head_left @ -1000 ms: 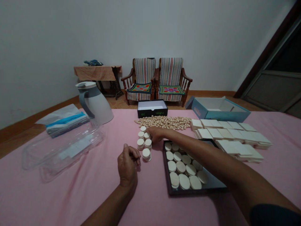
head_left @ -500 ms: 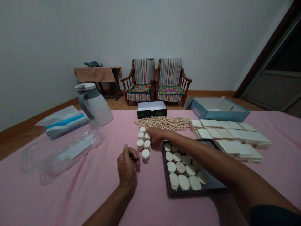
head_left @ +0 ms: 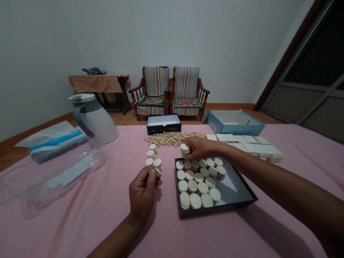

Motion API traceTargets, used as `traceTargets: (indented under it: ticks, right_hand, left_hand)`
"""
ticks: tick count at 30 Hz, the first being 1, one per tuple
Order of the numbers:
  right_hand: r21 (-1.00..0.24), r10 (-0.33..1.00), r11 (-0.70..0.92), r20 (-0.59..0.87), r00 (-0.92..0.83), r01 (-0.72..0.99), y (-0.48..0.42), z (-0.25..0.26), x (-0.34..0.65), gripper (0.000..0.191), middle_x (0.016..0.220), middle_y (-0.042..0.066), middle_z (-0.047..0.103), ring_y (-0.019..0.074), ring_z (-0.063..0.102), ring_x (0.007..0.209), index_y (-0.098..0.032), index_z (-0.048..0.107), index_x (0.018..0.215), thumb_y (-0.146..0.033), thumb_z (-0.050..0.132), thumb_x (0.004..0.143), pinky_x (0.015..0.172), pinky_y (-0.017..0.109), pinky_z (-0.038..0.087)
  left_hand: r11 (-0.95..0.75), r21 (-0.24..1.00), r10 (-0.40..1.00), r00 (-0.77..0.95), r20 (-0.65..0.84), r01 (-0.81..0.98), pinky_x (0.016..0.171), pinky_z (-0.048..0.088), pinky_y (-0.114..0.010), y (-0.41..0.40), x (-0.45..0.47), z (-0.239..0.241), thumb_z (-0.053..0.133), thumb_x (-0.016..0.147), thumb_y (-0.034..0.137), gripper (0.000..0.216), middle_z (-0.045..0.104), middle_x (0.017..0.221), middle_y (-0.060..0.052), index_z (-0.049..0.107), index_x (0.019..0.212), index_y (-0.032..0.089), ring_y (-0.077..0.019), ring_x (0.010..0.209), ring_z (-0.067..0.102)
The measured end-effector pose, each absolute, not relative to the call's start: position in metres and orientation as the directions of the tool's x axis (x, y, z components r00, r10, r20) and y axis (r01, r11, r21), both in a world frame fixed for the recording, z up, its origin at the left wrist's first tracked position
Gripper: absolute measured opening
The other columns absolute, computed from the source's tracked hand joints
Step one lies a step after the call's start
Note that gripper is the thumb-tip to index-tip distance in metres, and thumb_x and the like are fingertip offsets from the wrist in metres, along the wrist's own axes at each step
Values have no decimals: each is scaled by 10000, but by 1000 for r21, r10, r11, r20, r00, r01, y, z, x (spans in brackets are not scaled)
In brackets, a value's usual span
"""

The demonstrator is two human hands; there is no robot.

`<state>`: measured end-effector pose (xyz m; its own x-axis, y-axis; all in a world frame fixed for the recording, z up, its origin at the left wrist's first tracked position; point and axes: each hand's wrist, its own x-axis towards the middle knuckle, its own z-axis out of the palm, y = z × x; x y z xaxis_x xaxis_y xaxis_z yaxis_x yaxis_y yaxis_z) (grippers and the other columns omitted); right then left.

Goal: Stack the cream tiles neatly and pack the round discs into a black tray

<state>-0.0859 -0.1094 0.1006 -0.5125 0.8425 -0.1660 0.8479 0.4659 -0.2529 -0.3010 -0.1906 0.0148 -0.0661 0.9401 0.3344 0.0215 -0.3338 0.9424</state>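
Observation:
My right hand (head_left: pixel 199 147) is closed around a short stack of pale round discs (head_left: pixel 185 149), held just above the back left edge of a shallow black tray (head_left: pixel 239 204). Inside the tray stand several rows of similar disc stacks (head_left: pixel 199 177), filling its left part. My left hand (head_left: pixel 143 191) has its fingers curled together at the front of a small group of disc stacks (head_left: pixel 149 162) on the pink cloth. It mostly covers the nearest stack, and whether it grips that one is hidden.
Behind the discs lies a long heap of small beige balls (head_left: pixel 172 138), with a black box (head_left: pixel 163 128) beyond it. Square pale tiles (head_left: pixel 249 147) and a blue box (head_left: pixel 236 127) are at right. At left are a jug (head_left: pixel 96 122), tissues (head_left: pixel 57 143) and clear plastic packaging (head_left: pixel 64 175).
My right hand has lifted a stack of discs from the group and carried it right to the tray. My left hand has moved in to the nearest stack. The view has turned slightly right.

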Motion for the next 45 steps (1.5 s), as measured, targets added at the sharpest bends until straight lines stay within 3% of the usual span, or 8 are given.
traceTargets:
  ticks: [2, 4, 9, 17, 29, 37, 40, 45]
  right_hand:
    - [-266, 842, 466, -160, -516, 844, -124, 109, -77, 172, 784, 48, 646, 150, 538, 684, -150, 618, 769, -240, 612, 622, 571, 221, 356]
    - [-272, 845, 474, -129, -520, 838, -139, 115, -74, 170, 769, 40, 635, 146, 528, 679, -154, 612, 778, -233, 610, 627, 572, 223, 350]
    - [-304, 851, 463, -111, -514, 832, -169, 118, -76, 138, 727, 34, 611, 130, 511, 643, -154, 579, 754, -190, 607, 623, 556, 222, 344]
    - [-327, 819, 544, 7, -574, 773, -183, 111, -79, 140, 775, 53, 587, 157, 511, 705, -161, 543, 771, -232, 579, 656, 611, 256, 373]
    - [-371, 794, 531, -95, -600, 762, -189, 109, -80, 268, 966, 116, 593, 217, 542, 919, -111, 570, 924, -157, 599, 661, 802, 309, 426]
    - [-382, 799, 542, -41, -600, 748, -191, 105, -77, 310, 981, 117, 576, 221, 536, 914, -109, 566, 979, -182, 625, 683, 788, 328, 429]
    - [-487, 791, 516, -46, -610, 705, -193, 104, -65, 409, 1037, 93, 576, 197, 539, 913, -143, 541, 1072, -225, 660, 690, 798, 324, 432]
    - [-774, 830, 288, -92, -550, 564, -195, 102, -52, 462, 1047, 93, 603, 174, 577, 898, -138, 510, 1161, -352, 637, 771, 756, 303, 472]
  left_hand:
    - [-290, 955, 957, -1, 291, 60, 591, 478, -237, -192, -292, 26, 605, 815, 338, 187, 586, 750, -8, 546, 860, 166, -132, 666, 581]
    - [-177, 984, 981, 80, 175, 18, 661, 504, -273, -189, -280, 36, 641, 776, 352, 317, 608, 879, -36, 504, 998, 171, -166, 788, 615]
    - [95, 994, 961, 264, -79, -49, 642, 484, -280, -181, -257, 49, 603, 783, 469, 495, 620, 864, -72, 449, 1115, 136, -168, 747, 623]
    - [207, 973, 930, 328, -165, -99, 548, 448, -235, -185, -248, 56, 661, 745, 457, 583, 586, 797, -39, 418, 1158, 126, -140, 649, 606]
    - [281, 951, 913, 341, -225, -125, 473, 427, -200, -180, -240, 53, 696, 683, 310, 535, 593, 759, -28, 432, 1112, 132, -93, 537, 551]
    - [275, 956, 921, 313, -231, -103, 470, 388, -186, -181, -239, 55, 645, 636, 236, 533, 581, 735, -8, 431, 1112, 132, -83, 516, 531]
    - [229, 967, 938, 292, -187, -114, 516, 415, -212, -181, -242, 58, 632, 637, 252, 563, 572, 764, -4, 413, 1144, 145, -108, 577, 549]
    - [-54, 998, 962, 267, 62, -34, 648, 441, -245, -186, -245, 64, 654, 645, 253, 634, 536, 802, 19, 368, 1207, 185, -130, 702, 552]
